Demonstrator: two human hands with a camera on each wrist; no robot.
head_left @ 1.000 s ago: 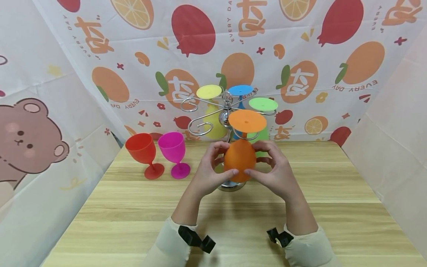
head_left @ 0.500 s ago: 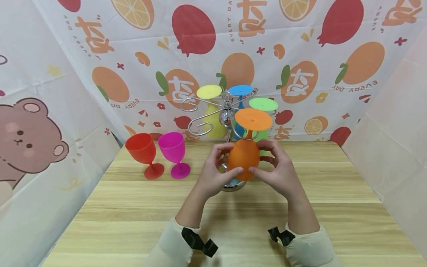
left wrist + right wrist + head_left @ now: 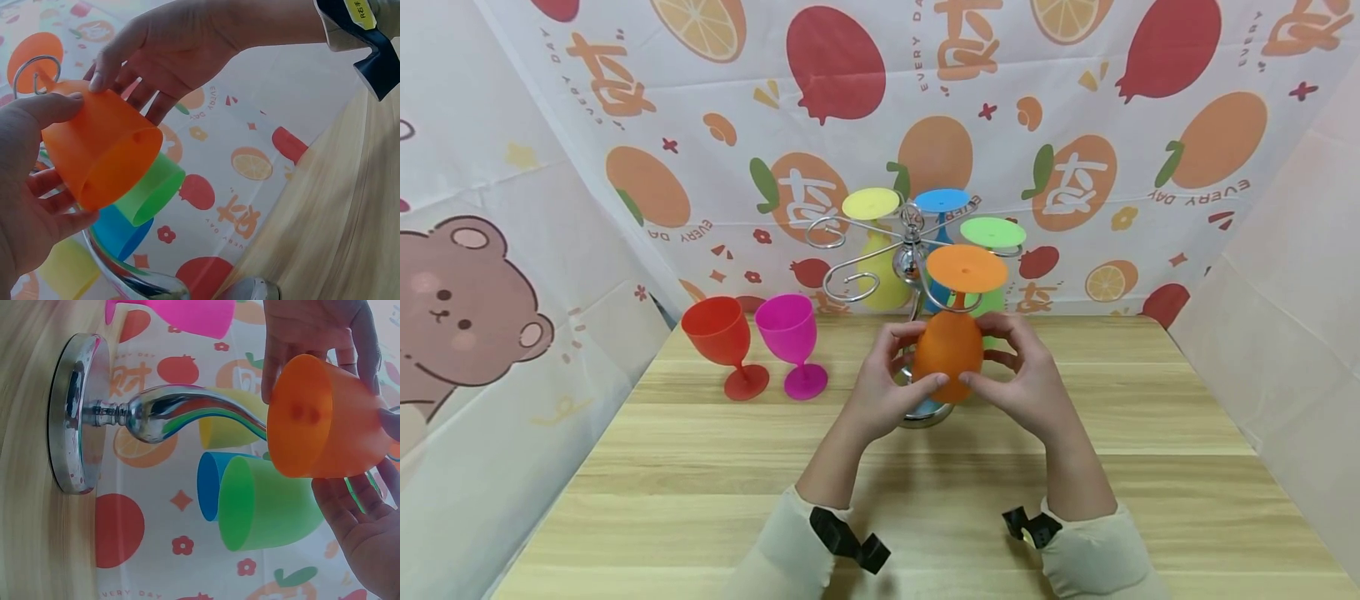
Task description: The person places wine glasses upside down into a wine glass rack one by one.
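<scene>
Orange goblet (image 3: 948, 355) upside down, empty, gripped by both hands, left (image 3: 880, 385), right (image 3: 1021, 385), hanging on chrome rack (image 3: 880, 250)

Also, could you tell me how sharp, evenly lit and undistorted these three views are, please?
Head view: sharp, evenly lit, soft shadows under the hands, wide-angle bending at the edges. Left wrist view: dim and hazy, the orange cup close and soft. Right wrist view: rotated sideways, with reflections on the chrome rack and the right hand slightly blurred.
</scene>
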